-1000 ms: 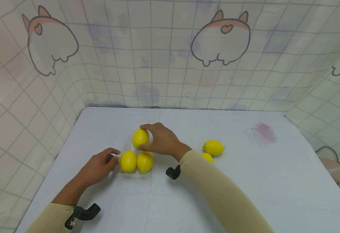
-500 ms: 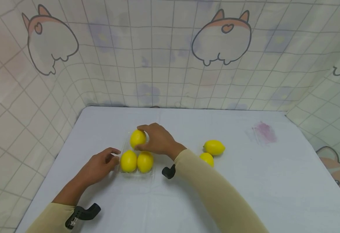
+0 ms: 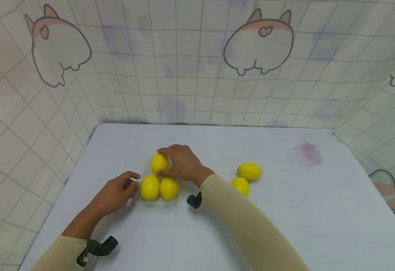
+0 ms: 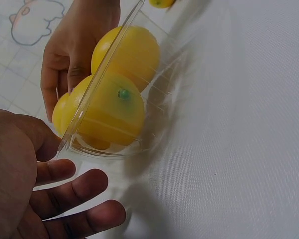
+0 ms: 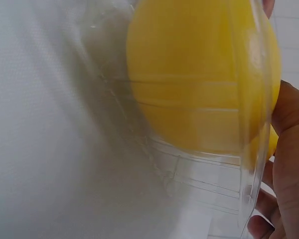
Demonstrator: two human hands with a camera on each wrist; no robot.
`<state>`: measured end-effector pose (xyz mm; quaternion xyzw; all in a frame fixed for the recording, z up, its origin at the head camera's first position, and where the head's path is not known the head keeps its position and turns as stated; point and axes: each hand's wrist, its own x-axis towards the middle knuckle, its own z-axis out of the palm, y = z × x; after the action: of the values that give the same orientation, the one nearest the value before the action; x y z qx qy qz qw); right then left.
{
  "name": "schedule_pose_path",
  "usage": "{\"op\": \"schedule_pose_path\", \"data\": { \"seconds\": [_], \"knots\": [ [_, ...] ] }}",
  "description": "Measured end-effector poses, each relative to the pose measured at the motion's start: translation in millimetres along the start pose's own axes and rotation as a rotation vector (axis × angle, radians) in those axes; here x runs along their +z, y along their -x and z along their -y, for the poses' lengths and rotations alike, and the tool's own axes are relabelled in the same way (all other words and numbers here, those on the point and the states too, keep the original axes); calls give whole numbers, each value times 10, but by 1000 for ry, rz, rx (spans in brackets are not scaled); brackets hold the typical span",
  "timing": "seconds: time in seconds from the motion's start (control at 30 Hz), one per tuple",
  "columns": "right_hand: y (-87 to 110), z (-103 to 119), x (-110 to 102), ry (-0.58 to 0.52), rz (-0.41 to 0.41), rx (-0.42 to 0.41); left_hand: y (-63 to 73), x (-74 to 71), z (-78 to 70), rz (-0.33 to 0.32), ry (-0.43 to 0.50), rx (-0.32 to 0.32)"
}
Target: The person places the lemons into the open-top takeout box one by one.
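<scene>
A clear plastic container (image 3: 158, 202) holds yellow lemons: a front-left lemon (image 3: 150, 187) and a front-right lemon (image 3: 169, 189) side by side. Behind them, my right hand (image 3: 181, 163) grips a third lemon (image 3: 159, 163) between thumb and fingers, at the container's back part. At the left edge, my left hand (image 3: 117, 192) pinches the container's rim by thumb and index finger, its other fingers loosely bent. The left wrist view shows the rim (image 4: 103, 67) at the thumb tip, with a green-tipped lemon (image 4: 112, 107) behind the clear wall. Up close in the right wrist view, a lemon (image 5: 194, 74) shows through the container.
Right of the container lie a lemon (image 3: 249, 171) and another lemon (image 3: 240, 186), the latter partly behind the right sleeve (image 3: 248, 218). A pinkish stain (image 3: 309, 153) marks the white table (image 3: 319, 210) at the back right. Checked cloth (image 3: 197, 75) hangs behind and at both sides.
My right hand has moved slightly left and down with the lemon, which sits lower and closer to the front lemons. The left hand has stayed at the container's edge.
</scene>
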<state>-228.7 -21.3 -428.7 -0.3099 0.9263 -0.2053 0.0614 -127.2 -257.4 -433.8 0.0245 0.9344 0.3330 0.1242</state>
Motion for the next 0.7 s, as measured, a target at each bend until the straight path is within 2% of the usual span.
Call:
{"op": "schedule_pose_path", "data": {
  "seconds": [0.17,0.37,0.53,0.7],
  "knots": [
    [0,19,-8,56,34,0,-6,7,-3,-4,-4,-1],
    [32,16,-56,27,40,1,-2,2,-10,0,5,9],
    [110,-21,-180,-18,29,14,-3,-8,-14,6,3,4],
    [237,-106,-329,-4,32,27,-7,-17,-2,8,-8,-3]
  ]
}}
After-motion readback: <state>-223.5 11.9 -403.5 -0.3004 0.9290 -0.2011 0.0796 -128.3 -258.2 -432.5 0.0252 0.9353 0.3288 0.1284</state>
